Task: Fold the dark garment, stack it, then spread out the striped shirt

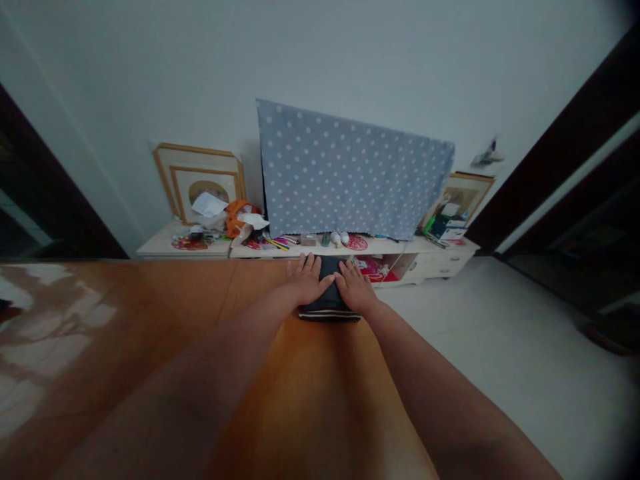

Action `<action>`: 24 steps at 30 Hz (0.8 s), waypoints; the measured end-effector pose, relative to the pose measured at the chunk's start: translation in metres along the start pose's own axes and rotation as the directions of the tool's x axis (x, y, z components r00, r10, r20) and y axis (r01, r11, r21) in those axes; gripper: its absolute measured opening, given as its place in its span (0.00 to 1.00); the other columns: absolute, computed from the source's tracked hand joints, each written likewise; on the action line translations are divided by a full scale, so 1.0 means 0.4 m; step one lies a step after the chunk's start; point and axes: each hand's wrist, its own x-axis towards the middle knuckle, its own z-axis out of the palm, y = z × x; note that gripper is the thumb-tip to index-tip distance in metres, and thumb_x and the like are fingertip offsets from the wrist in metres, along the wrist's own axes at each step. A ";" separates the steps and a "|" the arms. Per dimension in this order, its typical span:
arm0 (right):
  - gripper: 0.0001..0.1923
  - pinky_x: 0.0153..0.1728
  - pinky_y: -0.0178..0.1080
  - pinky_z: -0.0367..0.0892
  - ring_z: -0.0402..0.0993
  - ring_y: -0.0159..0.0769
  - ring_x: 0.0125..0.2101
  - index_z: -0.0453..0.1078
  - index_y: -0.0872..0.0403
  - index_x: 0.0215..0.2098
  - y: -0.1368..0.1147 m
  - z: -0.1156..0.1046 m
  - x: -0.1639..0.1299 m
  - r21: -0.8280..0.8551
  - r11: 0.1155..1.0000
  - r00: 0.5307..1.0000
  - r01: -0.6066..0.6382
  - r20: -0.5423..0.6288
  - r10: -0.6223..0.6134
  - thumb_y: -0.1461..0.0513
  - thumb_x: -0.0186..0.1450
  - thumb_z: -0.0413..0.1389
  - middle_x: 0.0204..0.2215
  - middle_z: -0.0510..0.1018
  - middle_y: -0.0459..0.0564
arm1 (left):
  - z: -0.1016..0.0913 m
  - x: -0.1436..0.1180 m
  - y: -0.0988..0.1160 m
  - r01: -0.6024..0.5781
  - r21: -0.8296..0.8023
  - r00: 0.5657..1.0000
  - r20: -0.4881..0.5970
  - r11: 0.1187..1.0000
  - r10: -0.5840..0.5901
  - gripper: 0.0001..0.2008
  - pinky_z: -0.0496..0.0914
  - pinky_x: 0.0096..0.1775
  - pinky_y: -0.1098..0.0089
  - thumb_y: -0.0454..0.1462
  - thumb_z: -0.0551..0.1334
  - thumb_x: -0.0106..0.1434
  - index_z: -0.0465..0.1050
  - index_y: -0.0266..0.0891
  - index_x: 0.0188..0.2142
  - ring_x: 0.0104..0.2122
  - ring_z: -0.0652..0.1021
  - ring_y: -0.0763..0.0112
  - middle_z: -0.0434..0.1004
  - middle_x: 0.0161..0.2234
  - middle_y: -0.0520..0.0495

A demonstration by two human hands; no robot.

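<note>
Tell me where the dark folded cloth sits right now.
The dark folded cloth lies mid-frame at the far edge of the brown wooden table, under the left hand and right hand.

Bare wooden table (pixel 150 320) lies open left of the hands; a cluttered low cabinet (pixel 310 248) stands beyond its far edge.

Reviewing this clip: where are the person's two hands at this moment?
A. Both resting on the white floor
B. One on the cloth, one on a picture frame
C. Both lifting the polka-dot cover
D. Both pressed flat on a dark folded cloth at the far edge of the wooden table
D. The left hand and right hand lie palm-down, side by side, on the dark folded cloth on the wooden table.
</note>
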 end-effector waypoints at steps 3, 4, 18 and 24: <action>0.35 0.64 0.62 0.44 0.37 0.49 0.71 0.45 0.49 0.72 -0.005 -0.019 0.001 -0.034 0.999 1.000 -0.017 0.013 0.017 0.44 0.73 0.30 0.72 0.45 0.53 | -0.019 -0.004 -0.017 0.015 -0.133 0.996 -0.085 0.991 -0.027 0.41 0.39 0.65 0.41 0.60 0.41 0.68 0.47 0.39 0.71 0.71 0.40 0.48 0.41 0.72 0.41; 0.35 0.64 0.62 0.45 0.38 0.49 0.71 0.45 0.49 0.72 -0.004 -0.026 0.001 -0.040 0.999 1.000 -0.020 0.019 0.021 0.44 0.73 0.30 0.72 0.46 0.53 | -0.024 -0.013 -0.027 0.025 -0.190 0.989 -0.139 0.981 -0.053 0.39 0.41 0.66 0.43 0.59 0.41 0.69 0.48 0.38 0.71 0.71 0.42 0.49 0.44 0.72 0.41; 0.34 0.66 0.51 0.47 0.43 0.46 0.70 0.51 0.56 0.71 -0.116 -0.066 0.052 -0.047 0.995 0.994 0.085 -0.058 -0.087 0.48 0.74 0.31 0.70 0.52 0.57 | 0.095 -0.613 -0.311 0.240 -0.508 0.771 -0.418 0.827 -0.480 0.26 0.56 0.65 0.50 0.52 0.47 0.71 0.68 0.38 0.57 0.65 0.64 0.57 0.68 0.61 0.39; 0.33 0.64 0.64 0.45 0.36 0.53 0.70 0.44 0.46 0.73 -0.190 -0.003 0.060 -0.158 0.986 0.995 0.062 0.093 -0.047 0.46 0.73 0.31 0.72 0.43 0.51 | 0.144 -0.732 -0.351 0.263 -0.371 0.794 -0.442 0.891 -0.418 0.23 0.58 0.64 0.47 0.49 0.50 0.70 0.69 0.40 0.55 0.63 0.66 0.56 0.71 0.59 0.41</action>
